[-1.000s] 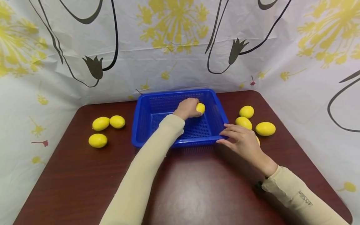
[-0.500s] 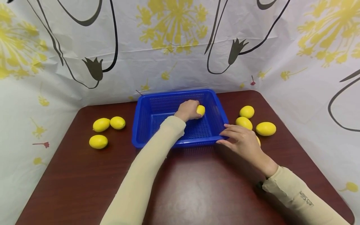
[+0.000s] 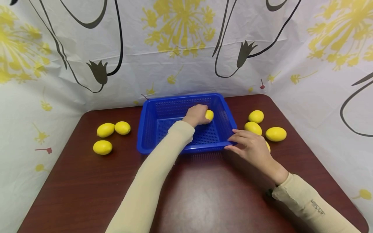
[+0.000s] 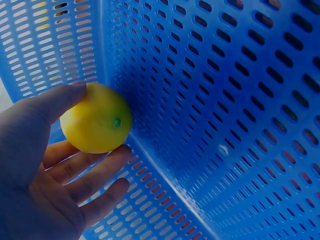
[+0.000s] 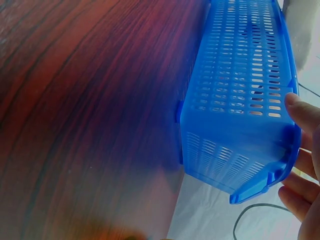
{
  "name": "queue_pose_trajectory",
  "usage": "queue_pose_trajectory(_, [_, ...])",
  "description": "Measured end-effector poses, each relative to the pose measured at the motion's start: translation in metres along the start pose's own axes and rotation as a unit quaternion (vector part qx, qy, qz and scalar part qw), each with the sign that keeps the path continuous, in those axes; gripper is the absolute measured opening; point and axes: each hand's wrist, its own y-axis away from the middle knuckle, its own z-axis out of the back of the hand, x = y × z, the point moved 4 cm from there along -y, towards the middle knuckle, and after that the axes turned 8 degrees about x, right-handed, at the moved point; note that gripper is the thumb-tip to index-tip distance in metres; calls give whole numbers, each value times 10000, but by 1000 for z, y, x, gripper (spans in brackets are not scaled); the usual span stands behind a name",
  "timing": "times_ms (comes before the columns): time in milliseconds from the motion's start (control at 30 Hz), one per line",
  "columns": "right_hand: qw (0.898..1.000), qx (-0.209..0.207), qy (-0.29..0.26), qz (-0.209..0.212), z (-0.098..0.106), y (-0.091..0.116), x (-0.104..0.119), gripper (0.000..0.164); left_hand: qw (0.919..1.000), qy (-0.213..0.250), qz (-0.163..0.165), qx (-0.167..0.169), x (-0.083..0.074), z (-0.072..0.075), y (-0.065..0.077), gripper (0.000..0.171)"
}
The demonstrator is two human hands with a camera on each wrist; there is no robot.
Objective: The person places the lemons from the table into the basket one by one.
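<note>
My left hand (image 3: 197,115) is inside the blue plastic basket (image 3: 186,149) and grips a yellow lemon (image 3: 209,115) near the basket's right side. In the left wrist view the thumb lies over the top of this lemon (image 4: 95,120), with fingers curled beneath it, close to the perforated walls. At the near right corner my right hand (image 3: 253,147) pinches the basket rim between thumb and fingers. The right wrist view shows the thumb on one side of the rim (image 5: 292,120) and the fingers on the other.
Several lemons lie right of the basket, including one lemon (image 3: 275,134) farthest right and another partly hidden by my right hand. Three more, among them a lemon (image 3: 102,147), lie at the left on the dark wooden table (image 3: 87,187). A patterned white sheet (image 3: 186,68) hangs behind.
My left hand, with the lemon, has dipped slightly lower in the basket. The right hand keeps its hold on the rim, and the other lemons have not moved.
</note>
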Motion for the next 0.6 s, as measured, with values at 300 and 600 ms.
queue_pose_trajectory(300, [9999,123,-27,-71,1,-1,0,39,9999,-157,-18,-4,-3,1,-2,38])
queue_pose_trajectory(600, [9999,-102,-47,39,-1,0,0,36,9995,-298,102,15,-1,2,0,40])
